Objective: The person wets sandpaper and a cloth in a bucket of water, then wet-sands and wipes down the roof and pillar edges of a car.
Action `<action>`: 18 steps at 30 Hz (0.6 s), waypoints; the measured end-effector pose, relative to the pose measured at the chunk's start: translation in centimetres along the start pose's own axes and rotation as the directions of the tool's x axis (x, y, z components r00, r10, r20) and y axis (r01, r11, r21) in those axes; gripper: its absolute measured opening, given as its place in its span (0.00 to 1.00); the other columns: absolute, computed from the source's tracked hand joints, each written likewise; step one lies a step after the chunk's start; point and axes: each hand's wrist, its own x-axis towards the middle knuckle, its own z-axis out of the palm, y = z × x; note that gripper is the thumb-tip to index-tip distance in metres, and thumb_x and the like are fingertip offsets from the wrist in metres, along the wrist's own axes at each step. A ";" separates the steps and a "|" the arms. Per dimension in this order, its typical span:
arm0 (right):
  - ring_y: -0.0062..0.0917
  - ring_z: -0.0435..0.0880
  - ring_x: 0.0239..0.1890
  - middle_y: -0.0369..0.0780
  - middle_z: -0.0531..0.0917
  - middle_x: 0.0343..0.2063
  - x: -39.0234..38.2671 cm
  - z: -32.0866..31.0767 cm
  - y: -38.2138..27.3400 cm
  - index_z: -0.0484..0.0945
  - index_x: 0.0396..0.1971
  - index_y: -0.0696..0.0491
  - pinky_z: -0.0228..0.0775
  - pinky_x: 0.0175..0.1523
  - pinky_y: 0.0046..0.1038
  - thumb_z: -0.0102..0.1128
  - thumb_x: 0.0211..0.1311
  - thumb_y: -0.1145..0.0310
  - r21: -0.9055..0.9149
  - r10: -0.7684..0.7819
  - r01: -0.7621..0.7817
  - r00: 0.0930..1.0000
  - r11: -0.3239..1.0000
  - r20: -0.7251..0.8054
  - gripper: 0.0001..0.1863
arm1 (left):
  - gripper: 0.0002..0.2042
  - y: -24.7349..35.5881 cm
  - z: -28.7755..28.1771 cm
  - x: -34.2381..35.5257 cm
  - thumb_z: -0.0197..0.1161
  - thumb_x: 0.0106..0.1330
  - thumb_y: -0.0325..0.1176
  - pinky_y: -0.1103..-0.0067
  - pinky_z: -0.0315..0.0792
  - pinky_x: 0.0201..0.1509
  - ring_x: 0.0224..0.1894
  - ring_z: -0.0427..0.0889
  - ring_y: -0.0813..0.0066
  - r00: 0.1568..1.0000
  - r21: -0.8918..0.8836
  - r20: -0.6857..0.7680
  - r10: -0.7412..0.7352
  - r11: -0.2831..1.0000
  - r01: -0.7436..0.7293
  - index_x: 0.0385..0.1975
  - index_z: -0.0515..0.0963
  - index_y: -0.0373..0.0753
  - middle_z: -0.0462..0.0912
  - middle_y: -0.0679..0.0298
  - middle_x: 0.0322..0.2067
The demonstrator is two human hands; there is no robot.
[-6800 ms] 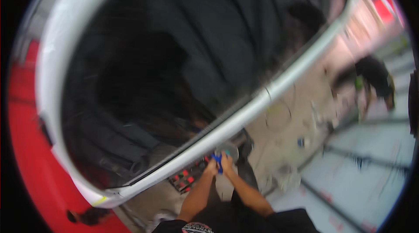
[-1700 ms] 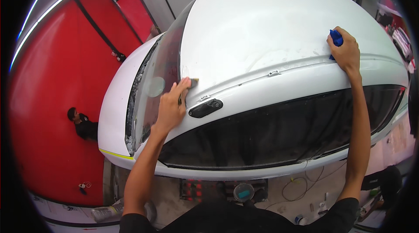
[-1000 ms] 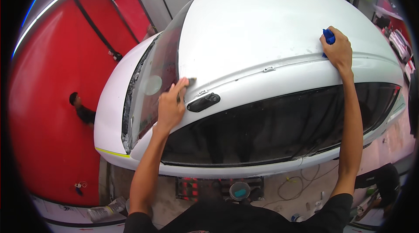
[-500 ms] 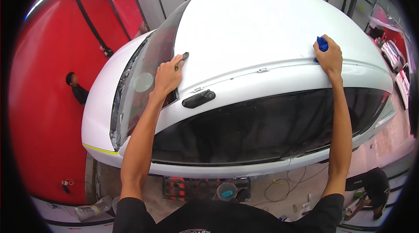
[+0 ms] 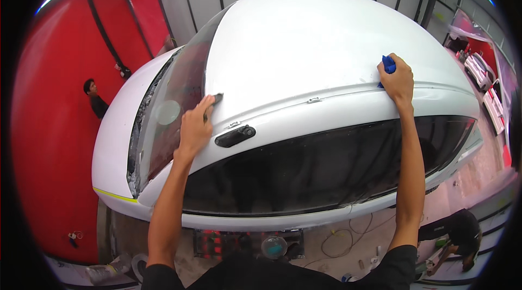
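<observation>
A white car stands side-on before me, its roof under both my hands. At the roof's front edge, beside the windshield, my left hand is closed on a small dark hand tool whose tip rests on the white surface; its exact kind is unclear. Farther right, my right hand grips a bunched blue cloth against the roof near the long side groove. A black fitting sits on the body below the roof's front corner.
A black platform carrying a bucket stands close below me. A cable lies coiled on the floor. One person stands beyond the hood at left; another bends down at lower right. White car parts stand at far right.
My left hand has drawn the dark tool toward me along the roof's front edge. The right hand stays at about the same spot on the roof. The whole view has shifted slightly.
</observation>
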 end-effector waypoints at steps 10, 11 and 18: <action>0.46 0.86 0.38 0.50 0.86 0.35 -0.5 -0.1 -1.5 0.83 0.40 0.58 0.77 0.48 0.40 0.64 0.59 0.58 0.012 -0.041 0.042 0.999 0.999 -0.029 0.18 | 0.15 -3.3 -0.1 2.5 0.55 0.74 0.33 0.56 0.75 0.58 0.52 0.83 0.45 0.998 0.153 0.038 -0.042 0.988 0.035 0.54 0.81 0.35 0.83 0.45 0.52; 0.46 0.86 0.38 0.50 0.86 0.35 -0.7 0.0 -0.8 0.83 0.40 0.58 0.77 0.48 0.40 0.64 0.59 0.58 -0.002 -0.032 0.032 0.999 0.999 -0.032 0.18 | 0.15 -1.9 0.4 0.3 0.55 0.74 0.33 0.57 0.74 0.59 0.53 0.83 0.46 1.000 0.102 0.019 0.012 0.995 -0.014 0.55 0.81 0.35 0.83 0.45 0.53; 0.47 0.85 0.40 0.49 0.86 0.36 0.1 0.1 -2.1 0.83 0.39 0.55 0.77 0.48 0.43 0.64 0.57 0.58 0.034 -0.031 0.032 0.999 0.999 -0.008 0.17 | 0.16 -2.7 -0.4 7.2 0.56 0.74 0.30 0.64 0.65 0.72 0.66 0.75 0.53 0.974 0.083 0.135 -0.184 0.981 0.174 0.58 0.80 0.36 0.78 0.48 0.60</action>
